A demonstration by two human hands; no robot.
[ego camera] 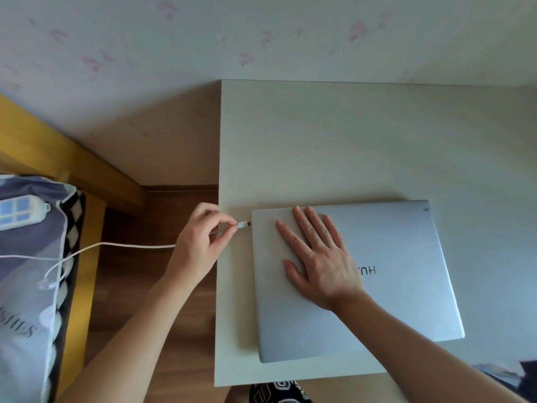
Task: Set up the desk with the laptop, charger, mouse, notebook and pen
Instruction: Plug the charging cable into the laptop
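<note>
My left hand point(200, 245) fingers pinch the charger plug point(243, 225) just short of the laptop point(386, 274) port; right hand point(319, 260) lies flat, fingers spread, bracing the lid. Misaligned plug could jam or shove it.

Both forearms bare; no sleeves, left hand point(200, 242) ringless.

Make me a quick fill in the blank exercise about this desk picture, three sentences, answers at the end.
1. The laptop lid is ____.
2. The right hand lies flat on the ____.
3. The left hand pinches the charger plug at the laptop's ____ edge.

Answers: closed; laptop; left
</note>
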